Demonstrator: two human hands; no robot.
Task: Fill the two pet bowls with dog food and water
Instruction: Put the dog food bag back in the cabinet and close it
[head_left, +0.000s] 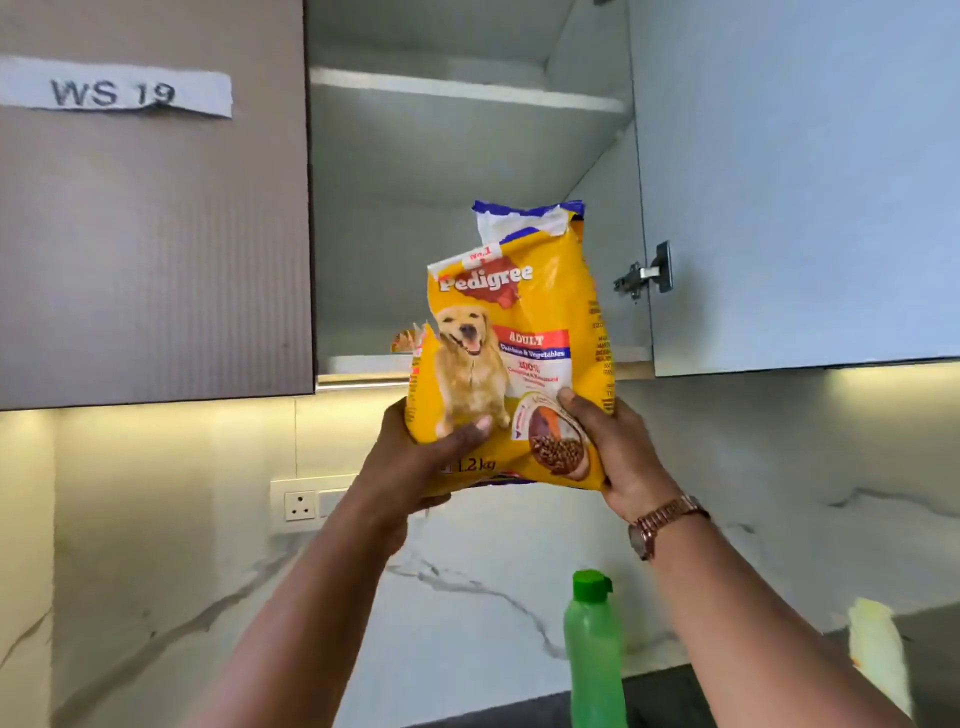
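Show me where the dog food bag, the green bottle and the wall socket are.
dog food bag (511, 332): head view, on its yellow front.
green bottle (592, 654): head view, on its body.
wall socket (300, 505): head view, on its faceplate.

dark countertop (670, 691), green bottle (594, 654) standing upright on it, pale yellow object (878, 654) at right

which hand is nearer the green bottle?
Right. The right hand grips the dog food bag's lower right corner, almost straight above the green bottle. The left hand holds the bag's lower left, farther off to the left.
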